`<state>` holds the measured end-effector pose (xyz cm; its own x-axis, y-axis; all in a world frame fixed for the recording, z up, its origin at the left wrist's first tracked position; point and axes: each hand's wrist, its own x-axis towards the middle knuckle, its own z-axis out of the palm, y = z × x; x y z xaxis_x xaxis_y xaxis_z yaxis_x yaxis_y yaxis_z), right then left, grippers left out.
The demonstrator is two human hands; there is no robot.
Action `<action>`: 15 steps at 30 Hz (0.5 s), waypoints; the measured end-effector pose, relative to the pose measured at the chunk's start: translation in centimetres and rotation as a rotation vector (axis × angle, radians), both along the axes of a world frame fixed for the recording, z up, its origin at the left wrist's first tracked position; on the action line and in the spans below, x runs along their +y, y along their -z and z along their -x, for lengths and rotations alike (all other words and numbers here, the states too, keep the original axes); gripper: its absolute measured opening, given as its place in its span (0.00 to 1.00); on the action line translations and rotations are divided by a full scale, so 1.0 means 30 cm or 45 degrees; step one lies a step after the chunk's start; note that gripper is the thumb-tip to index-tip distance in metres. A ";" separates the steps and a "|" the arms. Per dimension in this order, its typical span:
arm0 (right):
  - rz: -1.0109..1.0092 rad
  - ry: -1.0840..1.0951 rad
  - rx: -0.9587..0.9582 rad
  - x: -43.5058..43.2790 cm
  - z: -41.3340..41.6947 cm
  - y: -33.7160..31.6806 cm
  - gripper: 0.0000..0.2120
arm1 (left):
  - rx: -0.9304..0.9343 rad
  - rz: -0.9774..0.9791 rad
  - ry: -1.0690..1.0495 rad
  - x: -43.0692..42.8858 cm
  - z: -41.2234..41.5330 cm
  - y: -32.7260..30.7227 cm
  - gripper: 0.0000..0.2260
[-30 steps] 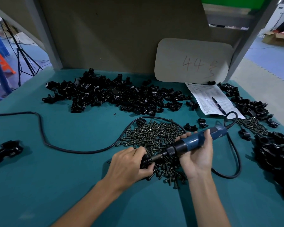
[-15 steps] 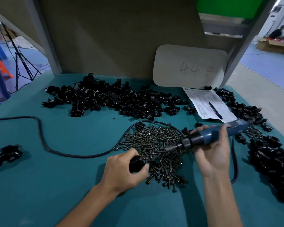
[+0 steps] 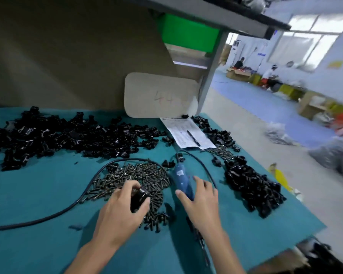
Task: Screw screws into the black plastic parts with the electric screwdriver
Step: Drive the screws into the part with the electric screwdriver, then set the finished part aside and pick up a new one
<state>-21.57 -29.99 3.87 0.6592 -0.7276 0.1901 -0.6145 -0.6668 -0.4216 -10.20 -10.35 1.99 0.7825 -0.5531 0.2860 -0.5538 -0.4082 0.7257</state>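
- My left hand [image 3: 120, 209] grips one black plastic part [image 3: 138, 197] over the screws [image 3: 135, 179]; it looks light and rigid, so I hold its body.
- My right hand [image 3: 201, 200] wraps the blue electric screwdriver [image 3: 181, 179]; I judge its barrel the best hold.
- Further part piles [image 3: 67, 137] cover the worktop [image 3: 38, 194].
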 end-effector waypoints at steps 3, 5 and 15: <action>-0.471 -0.327 -0.322 0.061 0.042 -0.074 0.28 | -0.057 -0.001 0.095 -0.084 0.055 -0.050 0.21; -0.740 -0.464 -0.391 0.100 0.057 -0.085 0.22 | -0.010 0.033 0.185 -0.145 0.097 -0.076 0.24; -0.168 0.373 -0.266 -0.216 0.395 -0.091 0.18 | 0.108 0.051 0.174 -0.160 0.079 -0.055 0.23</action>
<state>-33.44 -36.48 6.61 0.3764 -0.9066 0.1905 -0.6631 -0.4073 -0.6280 -12.56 -15.15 3.64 0.7230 -0.6457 0.2456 -0.5380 -0.3033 0.7865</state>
